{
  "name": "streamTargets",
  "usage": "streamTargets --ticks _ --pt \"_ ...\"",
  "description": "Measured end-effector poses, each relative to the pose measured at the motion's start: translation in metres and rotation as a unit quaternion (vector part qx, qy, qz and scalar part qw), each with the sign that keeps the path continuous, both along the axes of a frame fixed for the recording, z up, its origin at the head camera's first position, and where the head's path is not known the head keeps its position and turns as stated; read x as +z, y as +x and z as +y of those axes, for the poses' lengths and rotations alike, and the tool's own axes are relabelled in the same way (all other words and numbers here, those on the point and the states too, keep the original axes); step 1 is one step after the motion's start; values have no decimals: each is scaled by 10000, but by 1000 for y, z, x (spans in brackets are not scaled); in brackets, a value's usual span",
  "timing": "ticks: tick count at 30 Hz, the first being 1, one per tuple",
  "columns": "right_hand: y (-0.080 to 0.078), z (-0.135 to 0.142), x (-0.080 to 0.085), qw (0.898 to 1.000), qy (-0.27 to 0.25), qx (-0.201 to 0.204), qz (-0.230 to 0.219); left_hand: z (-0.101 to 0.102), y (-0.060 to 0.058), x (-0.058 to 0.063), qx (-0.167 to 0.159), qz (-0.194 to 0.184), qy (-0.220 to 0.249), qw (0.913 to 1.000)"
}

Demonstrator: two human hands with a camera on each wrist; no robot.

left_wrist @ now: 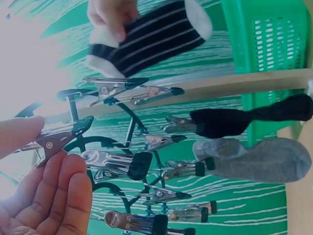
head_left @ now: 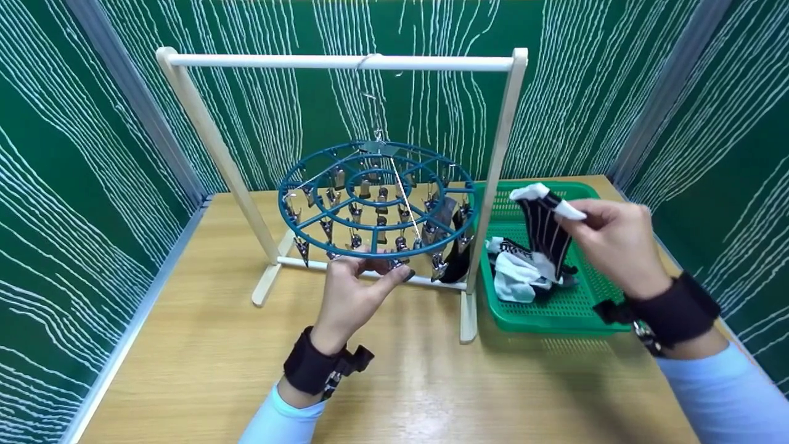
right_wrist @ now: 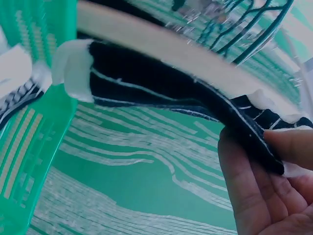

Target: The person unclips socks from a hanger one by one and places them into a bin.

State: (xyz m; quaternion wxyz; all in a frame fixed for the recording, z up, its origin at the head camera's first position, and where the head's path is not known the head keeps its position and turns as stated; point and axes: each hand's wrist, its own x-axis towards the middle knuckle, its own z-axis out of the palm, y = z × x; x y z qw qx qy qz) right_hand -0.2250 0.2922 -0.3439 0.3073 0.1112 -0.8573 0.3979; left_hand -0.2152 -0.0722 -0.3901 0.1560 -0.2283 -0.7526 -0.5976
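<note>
My left hand (head_left: 354, 299) is at the front rim of a round blue clip hanger (head_left: 333, 248). Its thumb and fingers pinch a metal clip (left_wrist: 55, 141) with dark tips; the clip holds no cloth. To the right, my right hand (head_left: 619, 243) pinches a black sock with white stripes (head_left: 542, 225) by its white-edged opening. The sock's white toe end hangs down over the basket. Clipped at the hanger's right side are a black sock (left_wrist: 222, 122) and a grey sock (left_wrist: 254, 159), seen well in the left wrist view.
A wooden stand (head_left: 339, 61) carries the hanger by its hook. Several clips dangle around the rings. Right of the stand, a green basket (head_left: 555, 322) contains white and black-patterned socks (head_left: 516, 277). Green walls with white lines enclose the wooden table (head_left: 216, 357).
</note>
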Motion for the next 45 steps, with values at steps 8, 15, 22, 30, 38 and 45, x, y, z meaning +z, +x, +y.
streamTargets --ticks 8,15,22,30,38,45 --pt "-42 16 -3 9911 1245 -359 -314 0 -1 1 -44 -144 -10 9999" --pt "-78 24 -25 9723 2171 -299 -816 1 -3 -2 -119 -120 -52 9998" --pt "-101 20 -49 9408 3102 -347 -1321 0 -1 -1 -60 -151 -68 9998" --pt "-111 10 -87 9138 3607 185 -1857 0 -1 -1 -149 -182 -73 9997" --pt "-115 9 -110 8951 3735 967 -2234 0 -1 1 -121 -156 -86 9998" --pt "-110 9 -95 9068 3417 1123 -2200 0 -3 -1 -166 -34 -62 9998"
